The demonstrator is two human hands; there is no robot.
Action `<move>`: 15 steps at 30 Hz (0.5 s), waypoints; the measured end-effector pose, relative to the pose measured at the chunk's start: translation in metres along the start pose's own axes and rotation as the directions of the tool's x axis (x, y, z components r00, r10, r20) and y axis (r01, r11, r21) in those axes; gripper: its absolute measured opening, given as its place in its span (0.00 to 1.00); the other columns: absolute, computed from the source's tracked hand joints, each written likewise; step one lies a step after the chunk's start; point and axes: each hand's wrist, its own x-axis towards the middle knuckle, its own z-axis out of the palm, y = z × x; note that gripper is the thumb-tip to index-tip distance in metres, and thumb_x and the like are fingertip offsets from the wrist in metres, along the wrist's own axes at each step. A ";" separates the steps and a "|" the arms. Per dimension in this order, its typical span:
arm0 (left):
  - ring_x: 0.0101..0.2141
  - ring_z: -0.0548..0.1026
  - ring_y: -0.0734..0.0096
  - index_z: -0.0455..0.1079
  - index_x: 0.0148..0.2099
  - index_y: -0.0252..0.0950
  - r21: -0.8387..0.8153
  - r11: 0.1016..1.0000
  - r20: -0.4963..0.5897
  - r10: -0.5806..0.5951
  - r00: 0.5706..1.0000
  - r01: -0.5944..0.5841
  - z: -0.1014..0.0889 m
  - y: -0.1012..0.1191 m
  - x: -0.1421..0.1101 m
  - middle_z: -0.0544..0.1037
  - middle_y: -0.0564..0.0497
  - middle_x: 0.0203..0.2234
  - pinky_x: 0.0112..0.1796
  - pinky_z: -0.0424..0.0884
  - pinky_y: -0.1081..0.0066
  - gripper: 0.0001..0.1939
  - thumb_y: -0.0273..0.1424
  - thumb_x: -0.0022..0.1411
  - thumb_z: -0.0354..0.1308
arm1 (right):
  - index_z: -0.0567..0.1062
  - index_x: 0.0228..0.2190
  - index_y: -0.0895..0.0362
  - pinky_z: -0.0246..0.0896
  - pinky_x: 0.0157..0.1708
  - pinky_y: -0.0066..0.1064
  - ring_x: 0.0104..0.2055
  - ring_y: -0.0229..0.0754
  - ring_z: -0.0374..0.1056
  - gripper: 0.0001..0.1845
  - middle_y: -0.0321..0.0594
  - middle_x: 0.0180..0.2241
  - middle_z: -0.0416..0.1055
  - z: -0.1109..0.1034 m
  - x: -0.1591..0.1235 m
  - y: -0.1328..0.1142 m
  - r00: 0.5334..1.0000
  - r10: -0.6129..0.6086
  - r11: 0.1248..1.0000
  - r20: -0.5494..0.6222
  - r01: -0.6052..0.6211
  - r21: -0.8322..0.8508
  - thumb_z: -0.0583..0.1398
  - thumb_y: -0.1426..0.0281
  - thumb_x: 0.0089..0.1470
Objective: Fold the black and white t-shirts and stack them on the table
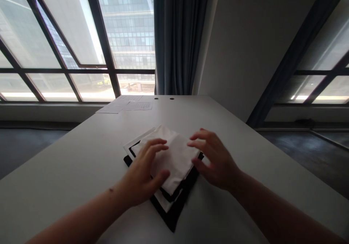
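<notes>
A stack of folded cloths, alternating white and black, lies on the white table [81,164] in front of me. The top piece is a folded white cloth [174,156]. A black cloth [174,215] sticks out at the stack's near corner. My left hand [145,173] rests on the left side of the white cloth, fingers spread and curved, thumb against its near edge. My right hand [214,160] hovers at the cloth's right edge, fingers apart, fingertips touching or just above the fabric. Neither hand grips anything.
Sheets of paper [128,106] lie at the table's far left end, near two cable holes [163,98]. Beyond are large windows [68,40] and a dark curtain [177,36]. A wall [245,47] stands at the right.
</notes>
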 end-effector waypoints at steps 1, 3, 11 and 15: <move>0.65 0.66 0.44 0.62 0.71 0.41 0.029 0.999 0.045 0.042 0.998 -0.043 0.007 -0.002 -0.001 0.68 0.37 0.66 0.66 0.61 0.41 0.34 0.50 0.71 0.60 | 0.74 0.57 0.52 0.57 0.67 0.60 0.57 0.54 0.70 0.19 0.49 0.54 0.73 0.009 -0.005 0.003 0.999 -0.036 0.999 0.037 0.036 -0.002 0.59 0.59 0.69; 0.68 0.62 0.39 0.58 0.74 0.41 0.103 0.988 0.143 0.100 0.985 -0.116 0.022 -0.008 -0.003 0.66 0.36 0.68 0.69 0.51 0.36 0.45 0.56 0.64 0.63 | 0.73 0.57 0.51 0.52 0.69 0.60 0.58 0.54 0.69 0.20 0.49 0.54 0.74 0.029 -0.016 0.010 0.991 -0.064 0.998 0.120 0.064 0.006 0.58 0.58 0.68; 0.69 0.61 0.39 0.56 0.76 0.40 0.191 0.974 0.163 0.092 0.982 -0.123 0.039 -0.024 0.002 0.67 0.36 0.68 0.71 0.43 0.38 0.50 0.57 0.60 0.65 | 0.71 0.58 0.51 0.56 0.66 0.57 0.62 0.56 0.66 0.22 0.51 0.58 0.71 0.058 -0.031 0.023 0.997 0.017 0.997 0.076 -0.023 0.075 0.57 0.55 0.69; 0.68 0.62 0.39 0.64 0.72 0.41 0.225 0.970 0.104 0.066 0.992 -0.088 0.031 -0.038 0.007 0.66 0.38 0.69 0.70 0.49 0.40 0.41 0.48 0.61 0.66 | 0.75 0.55 0.53 0.68 0.59 0.50 0.60 0.55 0.68 0.19 0.52 0.58 0.71 0.052 -0.025 0.020 0.993 0.117 0.991 -0.001 -0.117 0.059 0.62 0.58 0.67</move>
